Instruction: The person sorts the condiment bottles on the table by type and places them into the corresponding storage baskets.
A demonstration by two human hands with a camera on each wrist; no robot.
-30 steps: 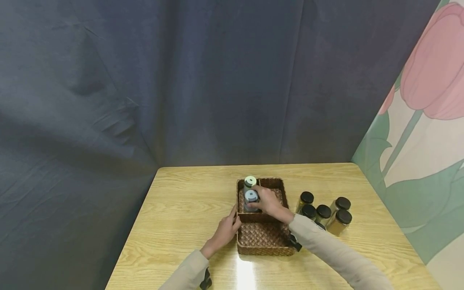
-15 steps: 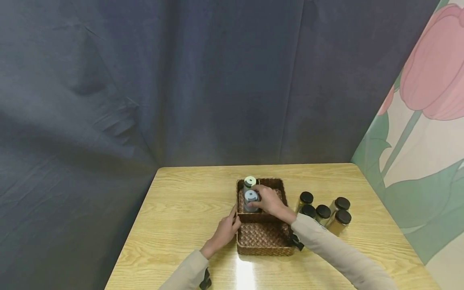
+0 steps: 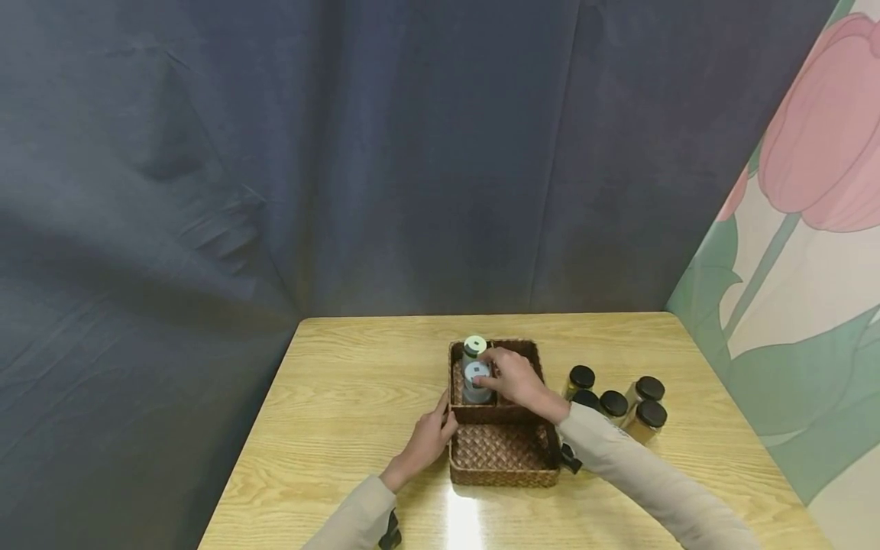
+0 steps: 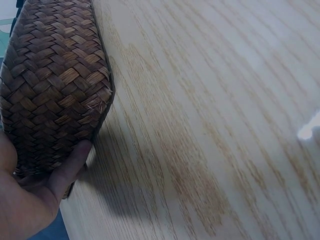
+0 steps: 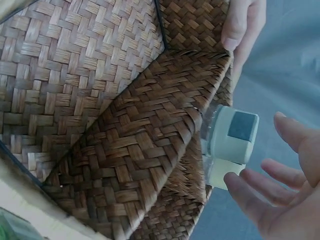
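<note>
A brown woven basket [image 3: 504,477] with dividers stands on the table. Two clear seasoning jars with pale lids sit upright in its back left compartment: the rear jar [image 3: 474,346] and the front jar [image 3: 477,393]. My right hand [image 3: 517,376] is over the front jar, its thumb and fingers spread around the lid. In the right wrist view these fingers [image 5: 250,195] stand loose, with a gap between the thumb and the lid [image 5: 235,135]. My left hand [image 3: 428,438] holds the basket's left wall, thumb at the rim and a finger [image 4: 72,167] along the outside.
Several black-lidded jars [image 3: 649,413] stand on the table [image 3: 344,382] to the right of the basket, partly behind the right sleeve. A dark curtain [image 3: 426,153] hangs behind the table. At the right is a wall with a painted tulip [image 3: 818,122].
My right hand has drawn slightly back to the right, and its thumb and fingers have loosened from the front jar. The jar stays in its compartment. My left hand has not moved.
</note>
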